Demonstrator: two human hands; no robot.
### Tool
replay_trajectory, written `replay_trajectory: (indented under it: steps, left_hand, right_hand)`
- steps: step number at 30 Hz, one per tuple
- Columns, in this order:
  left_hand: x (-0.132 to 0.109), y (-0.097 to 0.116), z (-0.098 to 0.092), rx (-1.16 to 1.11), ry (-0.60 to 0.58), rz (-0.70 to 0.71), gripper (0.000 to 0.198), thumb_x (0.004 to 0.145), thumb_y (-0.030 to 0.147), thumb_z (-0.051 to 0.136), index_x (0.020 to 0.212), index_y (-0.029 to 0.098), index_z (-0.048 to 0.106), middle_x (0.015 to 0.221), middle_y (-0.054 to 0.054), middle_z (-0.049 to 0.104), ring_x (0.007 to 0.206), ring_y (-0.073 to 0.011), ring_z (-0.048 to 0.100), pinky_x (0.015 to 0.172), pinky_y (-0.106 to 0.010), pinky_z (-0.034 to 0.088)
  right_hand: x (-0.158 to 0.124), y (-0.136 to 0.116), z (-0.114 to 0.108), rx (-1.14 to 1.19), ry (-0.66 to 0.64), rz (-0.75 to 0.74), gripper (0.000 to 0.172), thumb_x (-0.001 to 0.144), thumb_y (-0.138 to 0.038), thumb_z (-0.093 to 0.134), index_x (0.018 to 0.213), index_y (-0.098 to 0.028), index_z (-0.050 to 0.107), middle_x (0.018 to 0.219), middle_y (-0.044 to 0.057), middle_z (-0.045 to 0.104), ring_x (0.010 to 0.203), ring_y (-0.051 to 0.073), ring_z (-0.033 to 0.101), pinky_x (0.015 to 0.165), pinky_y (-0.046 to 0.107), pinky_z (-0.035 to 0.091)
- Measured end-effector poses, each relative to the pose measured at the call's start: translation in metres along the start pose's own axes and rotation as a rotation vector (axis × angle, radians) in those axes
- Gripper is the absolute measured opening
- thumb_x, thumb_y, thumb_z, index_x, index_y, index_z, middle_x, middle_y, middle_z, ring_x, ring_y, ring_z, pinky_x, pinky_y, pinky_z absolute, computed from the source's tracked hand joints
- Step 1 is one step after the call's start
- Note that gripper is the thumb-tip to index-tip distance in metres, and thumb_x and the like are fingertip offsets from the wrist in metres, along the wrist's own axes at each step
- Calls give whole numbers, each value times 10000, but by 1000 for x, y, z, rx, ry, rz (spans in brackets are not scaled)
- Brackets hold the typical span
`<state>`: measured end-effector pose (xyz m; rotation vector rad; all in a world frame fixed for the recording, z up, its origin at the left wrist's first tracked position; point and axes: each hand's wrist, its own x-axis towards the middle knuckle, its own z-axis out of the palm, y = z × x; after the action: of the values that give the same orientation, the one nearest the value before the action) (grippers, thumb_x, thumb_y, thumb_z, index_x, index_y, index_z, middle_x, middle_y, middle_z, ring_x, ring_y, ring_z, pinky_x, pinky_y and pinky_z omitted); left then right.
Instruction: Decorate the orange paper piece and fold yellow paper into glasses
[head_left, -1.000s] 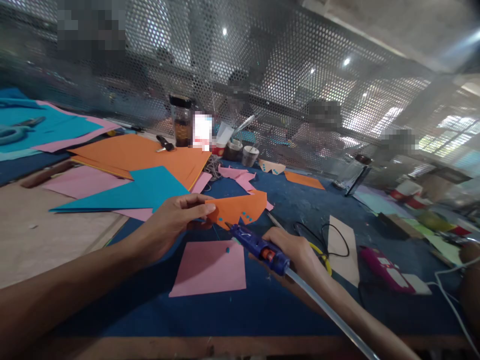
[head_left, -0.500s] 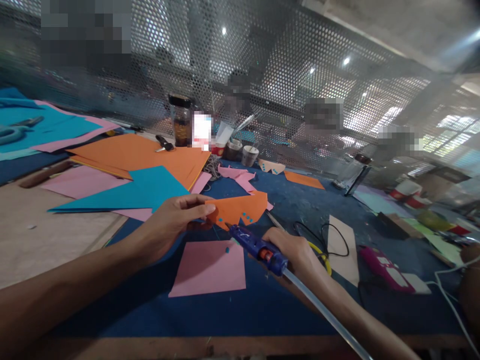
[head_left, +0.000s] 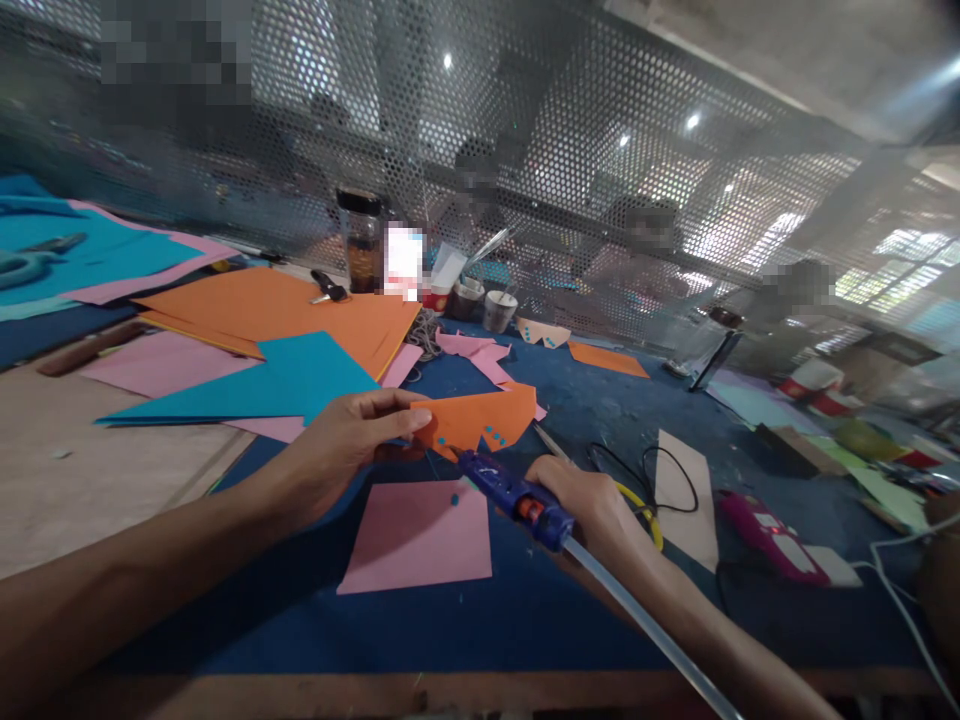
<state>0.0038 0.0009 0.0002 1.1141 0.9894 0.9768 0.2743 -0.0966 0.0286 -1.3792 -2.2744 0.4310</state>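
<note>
My left hand point(head_left: 352, 440) pinches the left edge of an orange paper cut-out point(head_left: 480, 418) dotted with small blue spots, holding it just above the blue table cover. My right hand point(head_left: 600, 505) is wrapped round a blue hot glue gun point(head_left: 514, 492) with a clear glue stick point(head_left: 645, 625) sticking out behind. The gun's nozzle touches the lower edge of the orange cut-out. Below both lies a pink paper square point(head_left: 420, 535) with one blue dot on it.
Large orange point(head_left: 285, 305), blue point(head_left: 277, 385) and pink point(head_left: 161, 362) sheets lie at the left. A dark jar point(head_left: 361, 240), small cups point(head_left: 499, 310) and scissors point(head_left: 330, 288) stand by a perforated metal screen. A black cable point(head_left: 660, 480), a magenta tool point(head_left: 757, 535) and paper scraps lie at the right.
The glue gun has edged slightly up and right, bringing its nozzle against the orange cut-out's lower edge. My left hand keeps the same hold.
</note>
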Motion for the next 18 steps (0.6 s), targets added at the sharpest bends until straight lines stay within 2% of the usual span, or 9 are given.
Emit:
replay_trajectory:
  steps: [6,18]
  left_hand:
    - [0,1,1,4,8,10,263,719,418,911,869,230,807,892,-47,780,838,-213,730,718,-307,618]
    - [0,-1,-1,-19,-12,2,234,735,415,915,850,242,808,880,-23,776,821,-178,718,709,-268,607]
  right_hand:
    - [-2,1,1,-2,1,-7,78,962,-174,592,944,-231,541,851,-11,617,734,166,565,685,271,340]
    - [-1,-3,-3,8,-46,39,85,973,-165,561,938,-227,514,852,-18,591,751,162,543,695,280,311]
